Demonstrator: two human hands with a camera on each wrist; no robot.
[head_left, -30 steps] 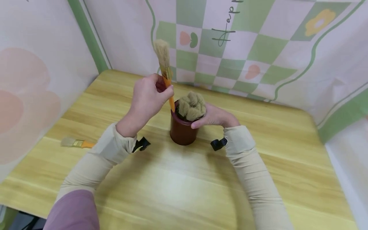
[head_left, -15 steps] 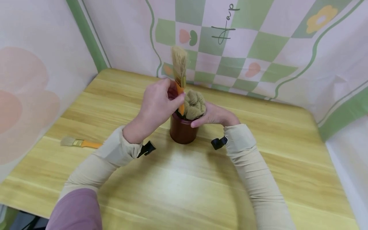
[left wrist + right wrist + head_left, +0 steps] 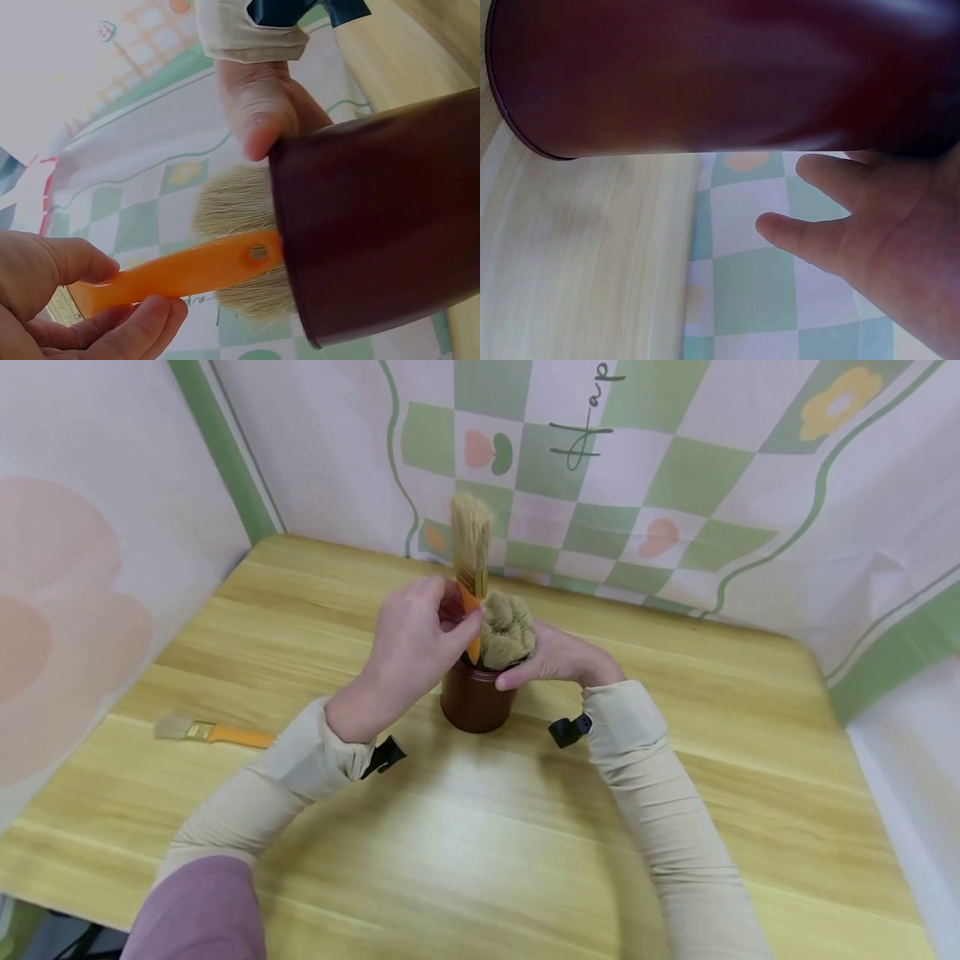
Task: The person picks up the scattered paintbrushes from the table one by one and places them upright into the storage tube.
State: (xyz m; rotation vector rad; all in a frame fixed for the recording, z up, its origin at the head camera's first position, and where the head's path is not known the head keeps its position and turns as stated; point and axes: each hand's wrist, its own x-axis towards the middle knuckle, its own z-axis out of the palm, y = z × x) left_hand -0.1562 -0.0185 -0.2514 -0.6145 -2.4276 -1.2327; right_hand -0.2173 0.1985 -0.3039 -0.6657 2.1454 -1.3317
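My left hand (image 3: 412,639) pinches a paintbrush (image 3: 471,539) by its orange handle, bristles upward. The handle's holed end (image 3: 258,252) reaches the rim of a dark reddish-brown cup (image 3: 476,703) standing on the table. Inside the cup, a cluster of pale brush bristles (image 3: 506,633) pokes above the rim. My right hand (image 3: 562,658) holds the cup at its right side, thumb against the front of the rim. In the right wrist view, two fingers (image 3: 802,236) extend past the cup's wall; the thumb is hidden there.
Another orange-handled paintbrush (image 3: 238,736) lies on the wooden table (image 3: 465,852) at the left, its handle end behind my left sleeve. A checked green and white cloth (image 3: 555,468) hangs behind the table. Black wrist cameras (image 3: 570,732) jut inward from both cuffs.
My left hand has moved right and slightly down, bringing the paintbrush from the cup's left edge over its opening and more upright. The right hand and cup have stayed in place.
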